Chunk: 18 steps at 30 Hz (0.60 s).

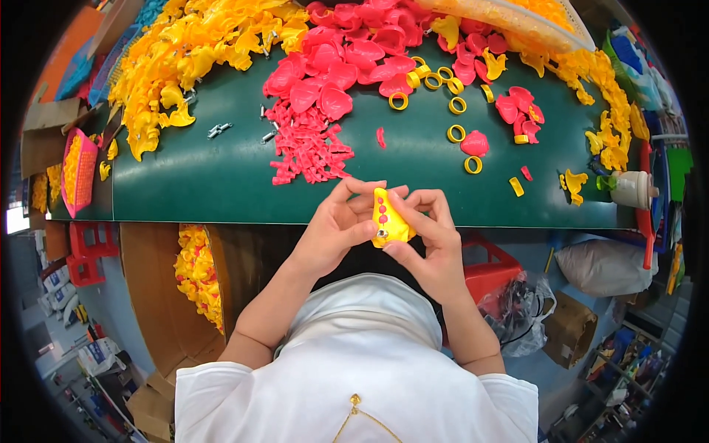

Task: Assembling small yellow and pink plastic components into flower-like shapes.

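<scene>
Just off the table's near edge, my left hand [334, 230] and my right hand [434, 247] are both closed on a yellow plastic toy part [397, 227]. A short row of red dots runs down its face, with a small shiny silver piece at the lower end. My left thumb presses near the silver piece. My right thumb and fingers grip the part's right side. Beyond my hands lies a heap of small red plastic pieces [314, 151]. Yellow rings [456, 134] are scattered further right, beside a red rounded shell [475, 144].
Piles of yellow plastic parts [210, 40] and red shells [351, 59] cover the far side of the green table [221, 173]. Metal springs [219, 131] lie at left. A cardboard box [151, 295] of yellow and red parts stands below left, a red stool [487, 269] below right.
</scene>
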Motion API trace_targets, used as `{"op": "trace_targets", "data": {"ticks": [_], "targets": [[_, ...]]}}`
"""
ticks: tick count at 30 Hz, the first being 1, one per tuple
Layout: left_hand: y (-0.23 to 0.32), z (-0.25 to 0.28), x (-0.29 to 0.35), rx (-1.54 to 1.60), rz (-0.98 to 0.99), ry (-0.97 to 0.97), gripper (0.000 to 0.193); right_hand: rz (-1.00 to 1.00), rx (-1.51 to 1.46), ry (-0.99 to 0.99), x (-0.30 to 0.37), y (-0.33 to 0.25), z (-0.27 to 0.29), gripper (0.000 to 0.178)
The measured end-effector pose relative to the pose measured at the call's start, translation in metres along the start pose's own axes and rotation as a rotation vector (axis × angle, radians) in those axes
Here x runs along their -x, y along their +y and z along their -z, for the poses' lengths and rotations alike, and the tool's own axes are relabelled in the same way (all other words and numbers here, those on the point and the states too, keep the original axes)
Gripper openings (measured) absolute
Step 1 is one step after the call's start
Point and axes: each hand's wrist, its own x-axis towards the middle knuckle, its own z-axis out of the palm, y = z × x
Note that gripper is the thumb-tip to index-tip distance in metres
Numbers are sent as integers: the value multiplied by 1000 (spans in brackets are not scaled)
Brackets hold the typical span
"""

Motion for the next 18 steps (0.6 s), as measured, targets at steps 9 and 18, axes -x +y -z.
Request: {"op": "trace_targets", "data": {"ticks": [9,18], "targets": [[-19,3,-17,-309,-188,180,57,-54,-284,195,-8,22,-11,34],[-17,-2,-26,-416,-264,86,28,-25,-387,259,-10,28,-9,24]]}}
